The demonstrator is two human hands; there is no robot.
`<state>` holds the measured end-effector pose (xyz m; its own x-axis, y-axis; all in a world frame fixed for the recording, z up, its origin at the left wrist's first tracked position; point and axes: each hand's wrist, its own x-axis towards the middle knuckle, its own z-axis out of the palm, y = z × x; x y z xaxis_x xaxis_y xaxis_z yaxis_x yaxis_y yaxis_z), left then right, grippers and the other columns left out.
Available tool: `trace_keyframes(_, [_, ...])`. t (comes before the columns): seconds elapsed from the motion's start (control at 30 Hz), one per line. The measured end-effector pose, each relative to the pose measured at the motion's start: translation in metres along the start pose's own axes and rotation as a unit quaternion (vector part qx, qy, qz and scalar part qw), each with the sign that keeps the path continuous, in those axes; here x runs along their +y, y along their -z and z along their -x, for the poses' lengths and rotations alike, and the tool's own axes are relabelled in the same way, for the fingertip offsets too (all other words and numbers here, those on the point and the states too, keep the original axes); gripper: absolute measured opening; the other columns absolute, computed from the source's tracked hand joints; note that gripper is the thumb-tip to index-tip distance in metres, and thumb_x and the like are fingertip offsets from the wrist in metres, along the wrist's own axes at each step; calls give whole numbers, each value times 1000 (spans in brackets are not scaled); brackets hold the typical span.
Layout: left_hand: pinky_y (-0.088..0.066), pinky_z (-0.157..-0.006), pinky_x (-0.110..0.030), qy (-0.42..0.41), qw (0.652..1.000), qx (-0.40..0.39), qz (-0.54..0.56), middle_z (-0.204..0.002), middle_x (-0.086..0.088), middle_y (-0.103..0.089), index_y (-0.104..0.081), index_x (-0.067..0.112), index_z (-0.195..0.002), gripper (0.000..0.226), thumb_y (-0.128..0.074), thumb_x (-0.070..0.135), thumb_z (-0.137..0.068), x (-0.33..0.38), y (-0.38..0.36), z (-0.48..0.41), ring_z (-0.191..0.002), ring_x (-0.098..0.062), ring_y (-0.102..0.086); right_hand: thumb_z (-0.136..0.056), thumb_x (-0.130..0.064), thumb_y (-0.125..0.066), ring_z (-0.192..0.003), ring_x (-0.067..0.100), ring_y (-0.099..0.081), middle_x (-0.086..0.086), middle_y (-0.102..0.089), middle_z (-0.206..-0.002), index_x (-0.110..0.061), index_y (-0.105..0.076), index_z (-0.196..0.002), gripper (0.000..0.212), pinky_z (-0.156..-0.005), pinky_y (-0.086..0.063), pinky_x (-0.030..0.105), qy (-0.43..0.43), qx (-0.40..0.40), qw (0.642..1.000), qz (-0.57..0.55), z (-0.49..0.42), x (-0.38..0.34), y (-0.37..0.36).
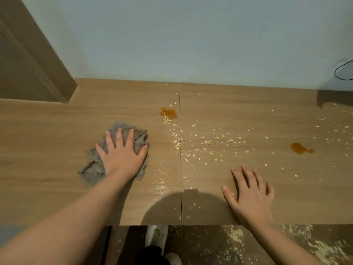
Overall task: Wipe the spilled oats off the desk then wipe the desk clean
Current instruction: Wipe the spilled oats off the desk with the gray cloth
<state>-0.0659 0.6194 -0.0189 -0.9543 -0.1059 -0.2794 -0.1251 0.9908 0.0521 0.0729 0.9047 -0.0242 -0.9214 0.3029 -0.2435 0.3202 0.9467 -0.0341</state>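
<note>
Desk (pixel 57 115) top seen from above, light wood, w/ a seam (pixel 180 150) running front to back down the middle. My left hand (pixel 122 153) lies flat on a crumpled grey cloth (pixel 140 136), fingers straight and spread apart, palm pressing the cloth onto the desk left of the seam. Nothing is pinched; the cloth sticks out from under my hand on all sides.

My right hand (pixel 250 194) rests flat on bare wood near the front edge, right of the seam, fingers straight and slightly apart, holding nothing.

Spilled oats (pixel 206 142) are scattered btwn my two hands and beyond: a loose line along the seam, then a wide thin spread across the right half toward the far right edge. A few flakes sit just beside my right thumb.

Two orange-brown sticky-looking spots: one (pixel 169 112) just left of the seam, beyond the cloth, w/ oats stuck in it; another (pixel 299 148) well to the right.

A shiny streak (pixel 162 180) shows on the wood btwn cloth and seam.

Below the front edge, the floor (pixel 315 243) is littered w/ more oats, and a pale shoe (pixel 156 236) shows. Pale wall (pixel 191 35) behind; a black cable (pixel 342 71) at upper right.
</note>
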Motion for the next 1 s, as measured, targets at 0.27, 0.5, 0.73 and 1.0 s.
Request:
trace_keyframes(0.27, [13,-113,-54,-301,949,-6,-89,-154,7,23,21,41,-140,67,7,69,-81,31,-17,31,-139,-21,28,-82,-60,-32,-119,36,-48,11,-56,-129,-21,-58,-123,62,-89,-38,59,-4,9,999,31,0,-3,1])
trace_keyframes(0.5, [-16,-111,-48,-60,998,37,0,-159,6,-5,-9,38,-149,58,-26,50,-95,23,-3,12,-144,-22,-2,-88,-60,-29,-132,30,-34,5,-41,-144,-30,-45,-136,59,-99,-26,52,-9,6,999,43,-1,-5,5])
trace_keyframes(0.73, [-40,-94,-36,-156,969,137,135,-131,4,-54,-53,25,-130,43,-50,22,-88,16,-3,43,-114,-22,-45,-90,-64,-19,-142,20,-2,-7,-3,-157,-41,-4,-145,62,-111,-14,43,-17,-31,998,43,0,-11,10])
trace_keyframes(1.0, [-21,-109,-49,260,957,67,111,-157,-2,-16,-27,33,-147,53,-30,48,-96,-98,-5,86,-139,-33,-16,-88,-64,-18,-140,24,-9,-3,-12,-155,-38,-14,-145,63,-109,-16,48,-3,-18,999,30,0,-7,5])
